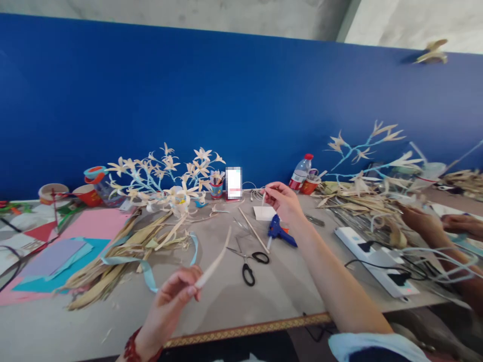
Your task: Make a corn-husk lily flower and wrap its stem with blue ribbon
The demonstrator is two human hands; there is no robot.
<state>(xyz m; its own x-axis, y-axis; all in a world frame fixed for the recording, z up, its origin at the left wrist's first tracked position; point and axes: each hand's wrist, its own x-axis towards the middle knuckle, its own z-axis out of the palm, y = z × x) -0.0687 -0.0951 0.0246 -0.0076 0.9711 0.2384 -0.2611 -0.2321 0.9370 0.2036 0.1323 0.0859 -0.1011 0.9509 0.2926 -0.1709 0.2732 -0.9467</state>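
Note:
My left hand (179, 291) pinches the wide end of a pale, tapering strip of dried husk (216, 260), whose thin tip points up and away. Farther off, my right hand (281, 201) is raised over the table with thumb and fingers pinched. A thin whitish strip (263, 197) hangs from those fingertips, too small to name surely. Below it lie a blue glue gun (278, 231) and a small white card (264, 213). Between my hands, black-handled scissors (246, 259) rest with blades apart, near a thin stick (254, 230).
On the left are husk flowers on blue stems (151, 176), a pile of dried husks (109, 266) and coloured paper (68, 256). A bottle (302, 171) stands at the back. At right, a power strip (377, 264) with cables lies near another person's hands (422, 221).

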